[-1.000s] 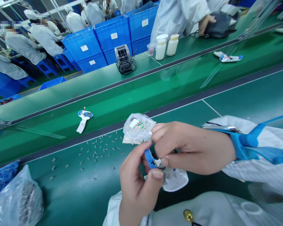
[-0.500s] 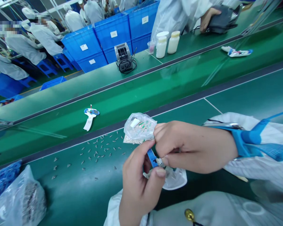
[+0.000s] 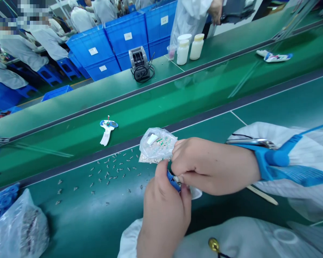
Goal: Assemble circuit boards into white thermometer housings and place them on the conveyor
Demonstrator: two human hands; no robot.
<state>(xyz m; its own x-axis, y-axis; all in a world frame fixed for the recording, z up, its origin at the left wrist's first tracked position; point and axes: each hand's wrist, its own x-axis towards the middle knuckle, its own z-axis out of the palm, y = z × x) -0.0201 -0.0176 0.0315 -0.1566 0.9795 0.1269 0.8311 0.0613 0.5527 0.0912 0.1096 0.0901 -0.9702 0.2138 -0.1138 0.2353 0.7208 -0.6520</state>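
Closed further now, my left hand [image 3: 163, 211] wrapped the blue plastic part [image 3: 173, 181], pinched too by my right hand [image 3: 212, 166], beside a clear bag [image 3: 156, 144] of small green boards; loose metal parts [image 3: 107, 175] lay across the counter [image 3: 78, 222].

Bright, even light — pale glare streaking the glossy green belt [image 3: 161, 107], soft shadows, wide-angle bending at the edges

Factory assembly floor: green conveyor belt [image 3: 161, 104], stacked blue plastic crates [image 3: 126, 46], workers [image 3: 50, 43] in white smocks.
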